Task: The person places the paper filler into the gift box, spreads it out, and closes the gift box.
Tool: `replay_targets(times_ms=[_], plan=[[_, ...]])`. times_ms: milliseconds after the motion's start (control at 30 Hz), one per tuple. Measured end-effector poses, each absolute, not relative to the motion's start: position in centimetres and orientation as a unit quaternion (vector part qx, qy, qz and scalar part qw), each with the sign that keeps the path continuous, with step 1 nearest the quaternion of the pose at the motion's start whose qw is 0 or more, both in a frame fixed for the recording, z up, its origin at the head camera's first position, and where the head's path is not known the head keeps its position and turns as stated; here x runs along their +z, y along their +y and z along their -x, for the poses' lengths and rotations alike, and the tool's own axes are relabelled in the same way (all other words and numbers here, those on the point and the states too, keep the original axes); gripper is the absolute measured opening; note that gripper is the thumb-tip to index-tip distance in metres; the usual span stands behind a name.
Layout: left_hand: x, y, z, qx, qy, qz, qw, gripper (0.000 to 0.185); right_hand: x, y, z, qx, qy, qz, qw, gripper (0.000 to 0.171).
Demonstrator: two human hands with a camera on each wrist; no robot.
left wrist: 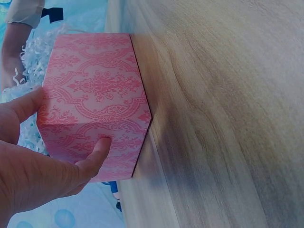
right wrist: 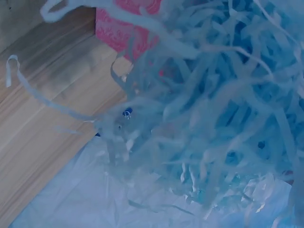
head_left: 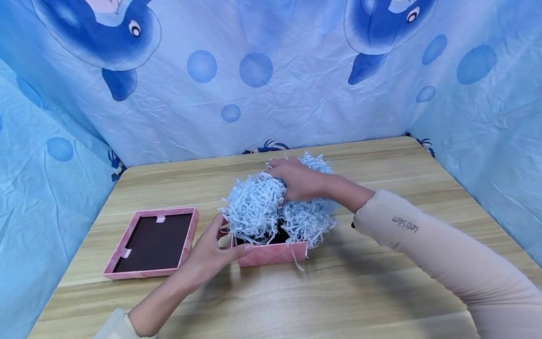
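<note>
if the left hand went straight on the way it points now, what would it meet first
The pink box: the left hand already touches it near a corner, so it would likely push against that first, though exact depth is unclear.

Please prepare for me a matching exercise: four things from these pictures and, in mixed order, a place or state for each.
1. left hand
2. right hand
3. shredded paper
4. shallow pink lid

A. pale blue, heaped over the pink box
B. flat on the table, left of the box
C. gripping shredded paper
D. holding the box

Pairs: 1-D; 2-C; 3-A; 4-B
</note>
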State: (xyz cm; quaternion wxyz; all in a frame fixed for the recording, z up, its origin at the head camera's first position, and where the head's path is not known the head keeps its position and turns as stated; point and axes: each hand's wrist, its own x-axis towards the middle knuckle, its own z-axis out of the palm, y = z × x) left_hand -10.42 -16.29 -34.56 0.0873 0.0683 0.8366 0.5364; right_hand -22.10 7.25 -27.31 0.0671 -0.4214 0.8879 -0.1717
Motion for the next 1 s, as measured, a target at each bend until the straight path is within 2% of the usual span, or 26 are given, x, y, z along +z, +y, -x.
replay_targets(times_ms=[233,533,800,1000], plan=[[-34.7,-16.4,10.5,0.539,0.835,-0.076,0.087,0.087,-27.6,5.5,21.5,-0.163,0.887,0.427,0.071,0.071],[-34.9,-16.4,10.7,0.521,0.846,-0.093,0.063,0.085,-29.0,3.4,21.1,-0.168,0.874,0.455,0.034,0.064],[-35.0,-16.3,10.8,0.514,0.851,-0.099,0.053,0.085,-30.6,2.5,21.0,-0.206,0.879,0.427,0.042,0.076],[-35.0,-16.3,10.8,0.51,0.853,-0.104,0.049,0.086,-31.9,2.3,21.1,-0.24,0.871,0.427,0.035,0.073]])
